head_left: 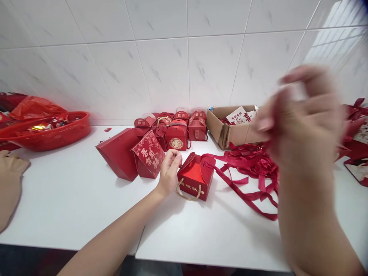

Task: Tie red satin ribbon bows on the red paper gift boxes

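A small red gift box (pixel 193 180) with gold lettering and a twisted gold cord handle stands upright, its curved top flaps raised. At its left side, my left hand (pixel 170 170) is closed, fingers pinching at the left flap. A dark red ribbon (pixel 230 184) runs from the box's right flap toward the right. My right hand (pixel 310 111) is raised in the air at the right, curled and smeared by motion. Dark red shows between its fingers, seemingly ribbon. Its forearm hides part of the ribbon pile (pixel 253 163).
Two red boxes (pixel 120 153) lean together left of my left hand. Several finished red boxes (pixel 176 136) stand by the tiled wall. A cardboard box (pixel 221 132) holds printed cards. A red basin (pixel 57 132) sits far left, near another person's hand (pixel 13 168).
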Demonstrator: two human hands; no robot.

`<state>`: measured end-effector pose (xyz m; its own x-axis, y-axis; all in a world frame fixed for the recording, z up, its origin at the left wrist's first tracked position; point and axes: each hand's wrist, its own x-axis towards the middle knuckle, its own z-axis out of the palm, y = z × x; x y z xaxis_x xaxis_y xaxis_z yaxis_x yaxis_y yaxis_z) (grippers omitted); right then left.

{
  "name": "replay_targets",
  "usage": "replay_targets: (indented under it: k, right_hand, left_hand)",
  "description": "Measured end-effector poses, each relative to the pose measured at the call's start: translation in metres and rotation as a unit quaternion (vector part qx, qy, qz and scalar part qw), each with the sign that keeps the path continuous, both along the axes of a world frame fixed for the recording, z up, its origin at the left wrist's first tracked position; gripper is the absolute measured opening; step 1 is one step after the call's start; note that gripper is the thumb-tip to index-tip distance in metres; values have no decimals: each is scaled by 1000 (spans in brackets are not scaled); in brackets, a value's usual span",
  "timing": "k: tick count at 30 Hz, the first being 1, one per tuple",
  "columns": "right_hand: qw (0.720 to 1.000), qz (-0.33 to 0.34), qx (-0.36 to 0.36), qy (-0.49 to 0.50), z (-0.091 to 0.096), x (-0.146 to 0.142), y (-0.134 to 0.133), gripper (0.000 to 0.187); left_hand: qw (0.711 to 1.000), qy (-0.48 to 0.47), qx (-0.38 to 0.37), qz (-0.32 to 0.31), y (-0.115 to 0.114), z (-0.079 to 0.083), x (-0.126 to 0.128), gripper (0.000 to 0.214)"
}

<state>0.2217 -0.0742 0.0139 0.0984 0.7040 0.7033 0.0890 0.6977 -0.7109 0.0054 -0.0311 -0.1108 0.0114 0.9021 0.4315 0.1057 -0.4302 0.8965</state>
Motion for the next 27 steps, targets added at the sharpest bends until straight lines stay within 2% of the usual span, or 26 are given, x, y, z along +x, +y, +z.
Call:
replay_targets:
  k: [2, 3, 6, 9, 14, 18, 21, 27]
  right_hand:
    - [988, 86, -74, -106, -13, -22, 18, 7]
    - [977, 100, -105, -154, -22, -32, 27, 8]
    - [950, 81, -122, -275, -46, -48, 52, 9]
    - [937, 80, -114, -320, -60, -50, 61, 12]
    - [929, 105, -97, -341, -62, -51, 57, 15]
    - [920, 105, -107, -363, -65, -53, 59, 16]
    - [921, 99, -107, -362, -66, -52, 59, 15]
    - [902, 104, -105, -406, -67, -54, 54, 19]
  left_hand:
    - [1000, -6, -6, -3, 0, 2, 0, 23]
    - [1000, -7, -5, -7, 0, 2, -1, 22]
    - [999, 11, 24, -19, 1, 2, -3, 18]
    - [996, 65, 58, -8, 0, -1, -4, 20]
    - [999, 34, 16, 4, -1, -3, -4, 20]
    - [993, 90, 70, -24, -3, -2, -5, 29]
    - [986, 129, 103, -10, -4, -1, -7, 27]
    - [997, 42, 67, 21, -2, -2, -8, 21]
